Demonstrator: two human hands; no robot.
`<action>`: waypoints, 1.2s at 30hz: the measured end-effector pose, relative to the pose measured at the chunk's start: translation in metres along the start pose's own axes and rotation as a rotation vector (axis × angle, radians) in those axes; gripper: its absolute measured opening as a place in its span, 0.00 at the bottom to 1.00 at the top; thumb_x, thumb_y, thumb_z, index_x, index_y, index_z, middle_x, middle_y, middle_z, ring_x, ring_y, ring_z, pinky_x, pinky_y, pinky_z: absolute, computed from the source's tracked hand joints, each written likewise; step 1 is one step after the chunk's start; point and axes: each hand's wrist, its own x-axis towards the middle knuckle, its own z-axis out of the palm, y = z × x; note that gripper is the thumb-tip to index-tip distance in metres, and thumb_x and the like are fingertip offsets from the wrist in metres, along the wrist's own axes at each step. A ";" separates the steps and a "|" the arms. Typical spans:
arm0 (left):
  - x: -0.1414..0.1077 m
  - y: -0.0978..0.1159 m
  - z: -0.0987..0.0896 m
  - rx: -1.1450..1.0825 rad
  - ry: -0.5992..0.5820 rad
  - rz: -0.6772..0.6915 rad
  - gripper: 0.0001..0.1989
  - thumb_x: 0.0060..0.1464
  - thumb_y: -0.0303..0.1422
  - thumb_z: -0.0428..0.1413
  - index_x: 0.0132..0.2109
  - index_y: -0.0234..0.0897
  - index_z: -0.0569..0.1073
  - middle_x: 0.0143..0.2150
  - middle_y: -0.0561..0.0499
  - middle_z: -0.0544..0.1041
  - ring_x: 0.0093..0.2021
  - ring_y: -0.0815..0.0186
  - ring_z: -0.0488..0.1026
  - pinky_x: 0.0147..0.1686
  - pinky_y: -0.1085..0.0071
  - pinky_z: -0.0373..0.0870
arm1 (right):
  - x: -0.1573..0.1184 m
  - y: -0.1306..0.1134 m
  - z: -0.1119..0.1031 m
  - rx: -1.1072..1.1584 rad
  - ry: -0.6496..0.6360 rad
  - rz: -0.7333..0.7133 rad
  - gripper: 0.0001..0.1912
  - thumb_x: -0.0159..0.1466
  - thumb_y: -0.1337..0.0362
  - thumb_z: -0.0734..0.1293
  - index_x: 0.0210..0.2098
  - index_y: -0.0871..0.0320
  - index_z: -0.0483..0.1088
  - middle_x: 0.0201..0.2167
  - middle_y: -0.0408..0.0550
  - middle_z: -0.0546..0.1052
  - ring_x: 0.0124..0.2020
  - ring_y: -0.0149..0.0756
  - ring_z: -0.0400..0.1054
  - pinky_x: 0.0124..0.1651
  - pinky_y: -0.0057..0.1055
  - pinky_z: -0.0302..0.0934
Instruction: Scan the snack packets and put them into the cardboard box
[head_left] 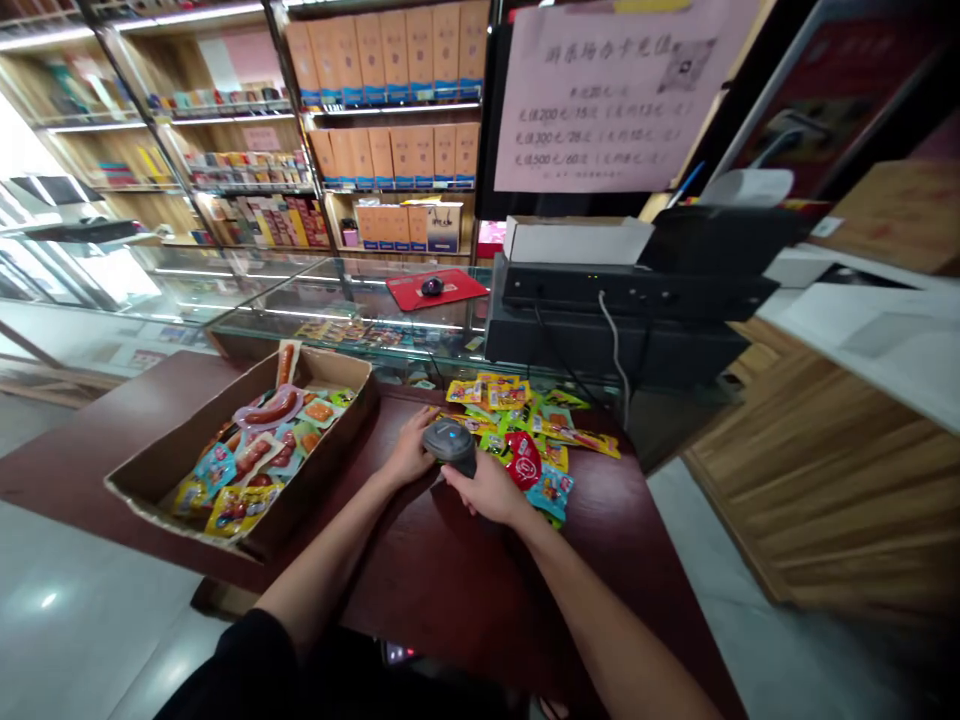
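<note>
My right hand is wrapped round the handle of a dark barcode scanner, which has a small blue light on top. Close to the scanner's left side is my left hand, its fingers bent; the scanner's head hides part of them and whatever they hold. Just beyond and to the right of both hands lies a loose pile of small snack packets, among them yellow packets, a red packet and a blue packet. The dark red tabletop lies beneath my forearms.
On the left stands an open cardboard box of packaged sausages and snacks. Behind the table runs a glass display counter with a red mouse pad. Black equipment with hanging cables stands at the back right. Boxed goods fill the shelves.
</note>
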 end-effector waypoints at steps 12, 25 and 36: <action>-0.023 0.025 -0.038 0.502 -0.079 0.084 0.12 0.59 0.34 0.57 0.49 0.38 0.78 0.57 0.40 0.76 0.69 0.45 0.62 0.67 0.47 0.58 | -0.003 -0.009 -0.002 -0.023 0.004 0.005 0.09 0.64 0.59 0.67 0.34 0.55 0.64 0.13 0.35 0.69 0.12 0.29 0.65 0.18 0.23 0.59; -0.026 0.021 -0.079 0.507 -0.089 -0.409 0.20 0.49 0.29 0.63 0.52 0.34 0.76 0.47 0.41 0.79 0.46 0.57 0.78 0.48 0.68 0.70 | -0.004 -0.007 0.002 -0.025 -0.005 -0.014 0.10 0.65 0.60 0.67 0.33 0.54 0.61 0.13 0.34 0.68 0.12 0.29 0.64 0.17 0.23 0.58; -0.027 0.002 -0.085 0.098 -0.004 -0.552 0.14 0.39 0.29 0.67 0.33 0.38 0.71 0.33 0.54 0.81 0.35 0.65 0.77 0.36 0.73 0.71 | 0.002 0.004 0.004 -0.010 0.028 -0.039 0.11 0.65 0.55 0.66 0.33 0.55 0.63 0.13 0.36 0.69 0.12 0.30 0.66 0.16 0.23 0.59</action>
